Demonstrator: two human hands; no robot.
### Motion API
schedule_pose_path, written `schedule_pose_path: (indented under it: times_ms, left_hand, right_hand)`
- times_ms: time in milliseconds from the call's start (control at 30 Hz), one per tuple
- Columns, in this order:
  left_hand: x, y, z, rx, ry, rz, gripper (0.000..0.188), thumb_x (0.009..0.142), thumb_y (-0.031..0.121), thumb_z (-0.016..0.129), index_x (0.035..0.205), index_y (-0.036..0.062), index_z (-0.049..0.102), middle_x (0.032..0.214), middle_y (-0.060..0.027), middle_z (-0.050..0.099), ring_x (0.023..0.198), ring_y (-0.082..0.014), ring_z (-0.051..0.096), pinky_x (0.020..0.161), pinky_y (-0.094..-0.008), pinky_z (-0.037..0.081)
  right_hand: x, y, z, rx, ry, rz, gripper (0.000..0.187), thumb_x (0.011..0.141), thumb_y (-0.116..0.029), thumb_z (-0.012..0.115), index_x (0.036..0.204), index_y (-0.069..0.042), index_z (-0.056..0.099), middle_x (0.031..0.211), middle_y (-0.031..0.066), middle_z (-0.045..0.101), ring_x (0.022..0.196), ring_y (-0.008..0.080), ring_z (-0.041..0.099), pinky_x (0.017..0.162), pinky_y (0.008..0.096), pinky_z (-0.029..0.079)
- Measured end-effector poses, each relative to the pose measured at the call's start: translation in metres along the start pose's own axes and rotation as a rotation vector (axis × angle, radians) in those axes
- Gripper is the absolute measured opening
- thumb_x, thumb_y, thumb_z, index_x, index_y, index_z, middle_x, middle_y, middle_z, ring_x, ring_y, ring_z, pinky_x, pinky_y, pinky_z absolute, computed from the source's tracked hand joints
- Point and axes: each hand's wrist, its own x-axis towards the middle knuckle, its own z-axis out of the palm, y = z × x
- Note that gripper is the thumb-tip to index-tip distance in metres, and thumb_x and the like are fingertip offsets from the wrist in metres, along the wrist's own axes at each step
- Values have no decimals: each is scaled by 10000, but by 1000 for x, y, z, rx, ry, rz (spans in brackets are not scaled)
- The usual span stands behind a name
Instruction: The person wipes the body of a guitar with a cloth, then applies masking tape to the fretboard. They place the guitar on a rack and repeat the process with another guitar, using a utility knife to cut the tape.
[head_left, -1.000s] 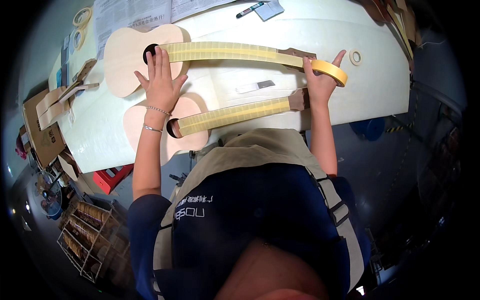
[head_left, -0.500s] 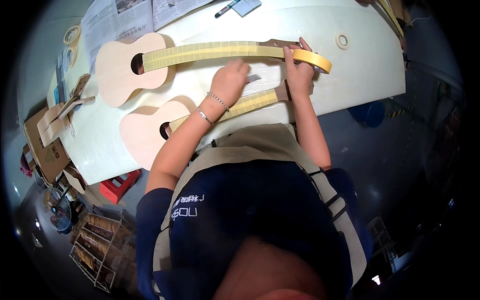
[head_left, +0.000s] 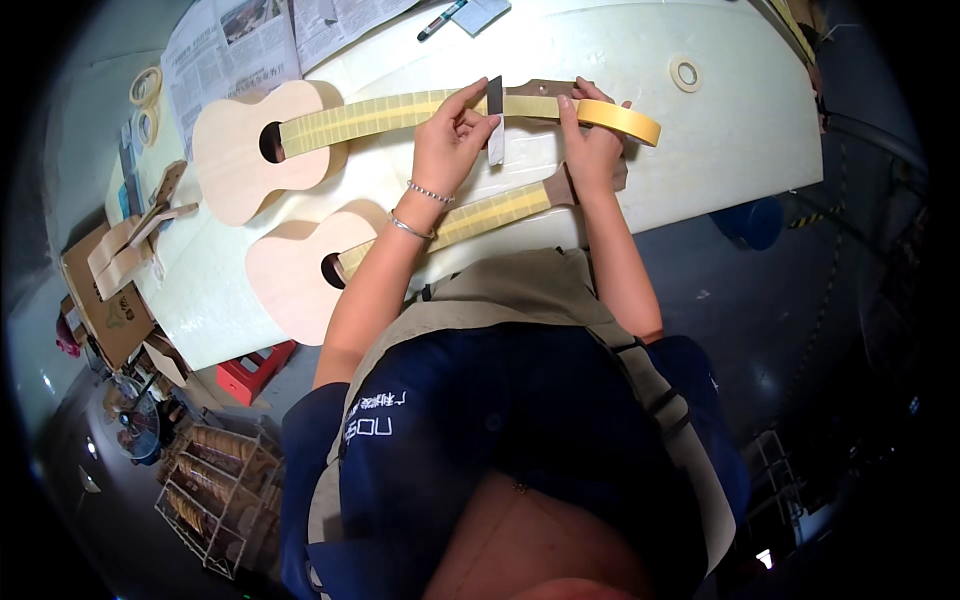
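Note:
A pale, unfinished ukulele [head_left: 225, 160] lies across the table, its fretboard covered with yellow tape. My left hand [head_left: 445, 148] pinches a thin flat blade [head_left: 496, 140], dark at one end and silvery at the other, upright across the neck close to the headstock [head_left: 545, 88]. At that headstock, my right hand [head_left: 594, 158] is closed on a roll of yellow tape [head_left: 634, 125], thumb and fingers beside the neck's end. Nearer to me lies a second ukulele [head_left: 288, 285], also taped along its fretboard; my left forearm crosses over part of it.
The white table [head_left: 720, 150] carries newspaper [head_left: 235, 50], a marker [head_left: 442, 20] and a small tape roll [head_left: 686, 74]. More tape rolls [head_left: 146, 88] and wooden pieces [head_left: 125, 245] lie at left. Beyond the edge are a red stool [head_left: 255, 375], a fan [head_left: 130, 420] and a rack [head_left: 215, 490].
My left hand has turned and lifted the blade from above the table, between the ukuleles, onto the upper neck. My right hand stays at the headstock with the tape roll.

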Motion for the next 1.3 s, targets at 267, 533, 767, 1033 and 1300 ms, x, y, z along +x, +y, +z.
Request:
schedule_pose_path:
  times_ms: [267, 533, 767, 1033, 1300]
  left_hand:
    - [5, 4, 7, 42, 57, -73, 426, 824, 23, 654, 1233, -6, 538, 689, 3, 598, 585, -15, 507, 544, -174, 444]
    - [-12, 11, -2, 264, 87, 87, 317, 805, 120, 671, 1109, 48, 614, 707, -64, 661, 565, -169, 612, 558, -257, 483]
    - [-19, 21, -34, 988, -4, 714, 314, 765, 357, 646, 976, 124, 629, 883, -42, 606, 847, -219, 571, 697, -345, 446]
    - [19, 15, -38, 1156, -95, 291, 683, 828, 498, 531, 1419, 227, 321, 1472, -87, 292, 1380, -250, 219, 1110, -528, 110]
    - [-45, -45, -231, 1211, 485, -9, 653, 927, 481, 362, 1467, 164, 180, 1507, -196, 94, 1389, -403, 37, 1044, -646, 16]
  right_hand:
    - [-1, -8, -2, 2, -1, -25, 291, 817, -230, 664, 1043, -53, 615, 1021, 80, 596, 993, 210, 572, 1127, 467, 68]
    - [38, -83, -28, -145, -252, -708, 361, 809, -220, 660, 1097, -23, 570, 921, 130, 620, 826, 315, 593, 731, 385, 470]
    - [113, -13, 0, -610, -181, -617, 328, 831, -126, 580, 1141, -21, 554, 1020, 159, 578, 1013, 327, 518, 1026, 497, 307]
    - [27, -24, 31, -123, -421, -461, 211, 906, -141, 456, 1047, -45, 581, 876, 120, 596, 901, 297, 538, 858, 393, 367]
    - [116, -42, 49, -288, -414, -755, 197, 719, -116, 680, 901, -128, 605, 1075, 24, 597, 1009, 269, 490, 866, 367, 379]
